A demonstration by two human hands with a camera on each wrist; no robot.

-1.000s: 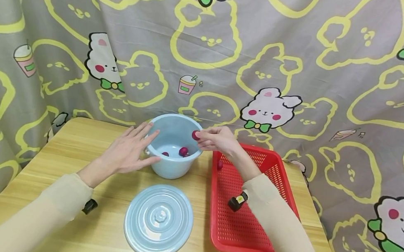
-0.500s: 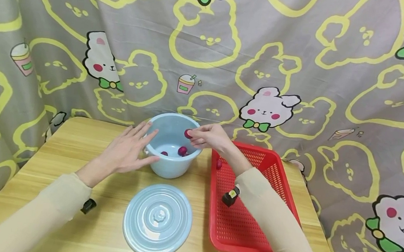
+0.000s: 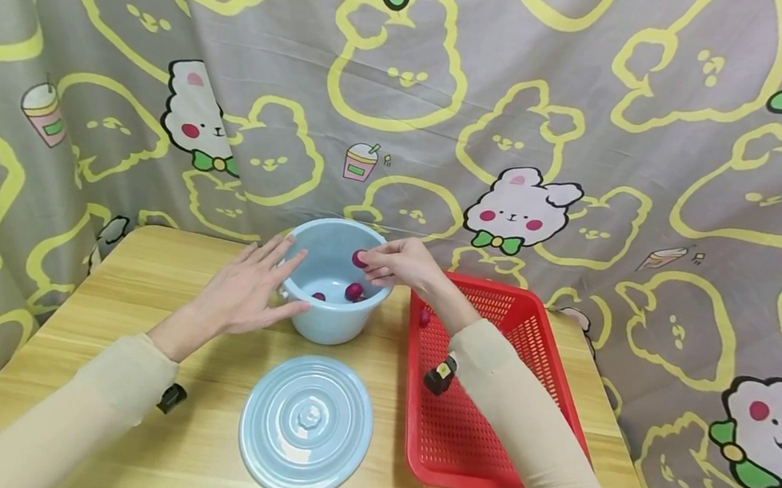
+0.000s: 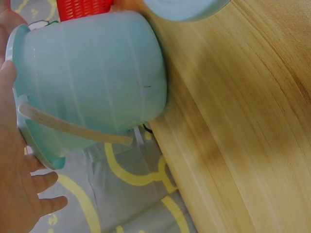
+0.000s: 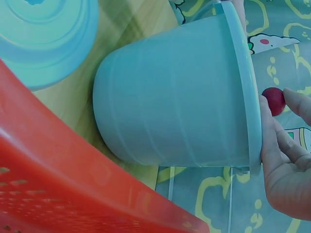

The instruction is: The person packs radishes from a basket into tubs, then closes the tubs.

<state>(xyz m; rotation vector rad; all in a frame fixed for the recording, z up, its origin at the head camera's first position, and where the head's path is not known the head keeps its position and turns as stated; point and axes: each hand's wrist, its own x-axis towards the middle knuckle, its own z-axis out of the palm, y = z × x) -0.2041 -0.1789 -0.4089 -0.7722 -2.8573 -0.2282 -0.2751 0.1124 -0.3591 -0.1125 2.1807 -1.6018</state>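
A light-blue bucket (image 3: 330,319) stands upright at the back of the table. My left hand (image 3: 248,288) lies against its left rim with fingers spread and straight; in the left wrist view a pale handle (image 4: 73,127) hangs down the bucket's side. Above the right rim, my right hand (image 3: 406,265) pinches a small round dark-red fruit (image 5: 274,101) between thumb and fingers; its exact kind is unclear. A few similar fruits (image 3: 353,291) lie on the bucket's bottom.
A red perforated basket (image 3: 461,453) stands right of the bucket, under my right forearm, with one dark-red fruit (image 3: 424,318) near its left wall. A light-blue round lid (image 3: 303,459) lies in front of the bucket. A patterned curtain (image 3: 401,157) hangs behind the table.
My right hand has moved slightly left with the fruit, farther over the bucket's opening. My left hand has stayed at the rim.
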